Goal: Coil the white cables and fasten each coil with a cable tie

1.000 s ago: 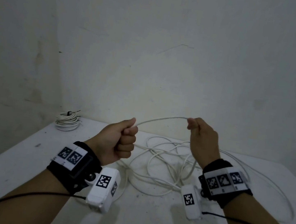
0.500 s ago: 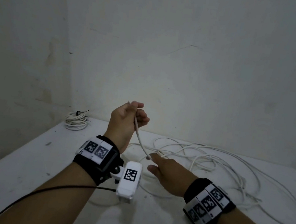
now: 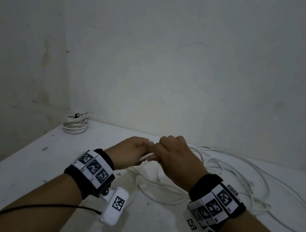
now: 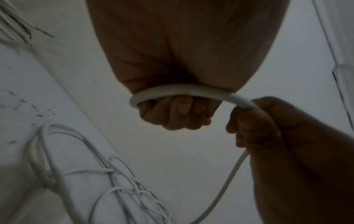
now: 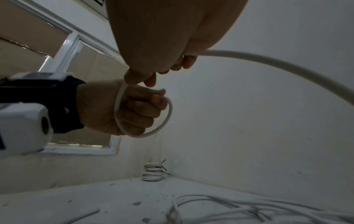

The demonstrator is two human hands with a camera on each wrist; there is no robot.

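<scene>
Far left, back corner of the table (image 3: 15,166): you've got one finished coil (image 3: 75,124), white cable wound tight w/ a dark cable tie (image 3: 77,115) cinched round it, tie ends sticking up. It sits against the wall (image 3: 175,60), well apart from your hands. No containers in view.

Your left hand (image 3: 130,153) is curled into a fist just above the table, fingers (image 5: 141,109) wrapped round the white cable (image 3: 237,177). The right wrist cam shows a small loop of it circling that fist; the left wrist cam shows the same loop under the knuckles. Black wristband w/ marker tags (image 3: 93,167) and a white wrist camera (image 3: 116,206) hang off that forearm, thin black lead trailing back.

Your right hand (image 3: 175,157) is touching the left, fingertips meeting at the middle. It pinches the cable right beside the loop, w/ the cable running out through its fingers and down toward the table. 2nd marker wristband (image 3: 217,200) on that wrist.

Right of the hands: the rest of the cable lies loose on the tabletop in wide tangled loops, strands crossing each other, reaching toward the table's right edge. Some strands pass under your right wrist.

A window frame (image 5: 72,45) shows up only in the right wrist cam.
</scene>
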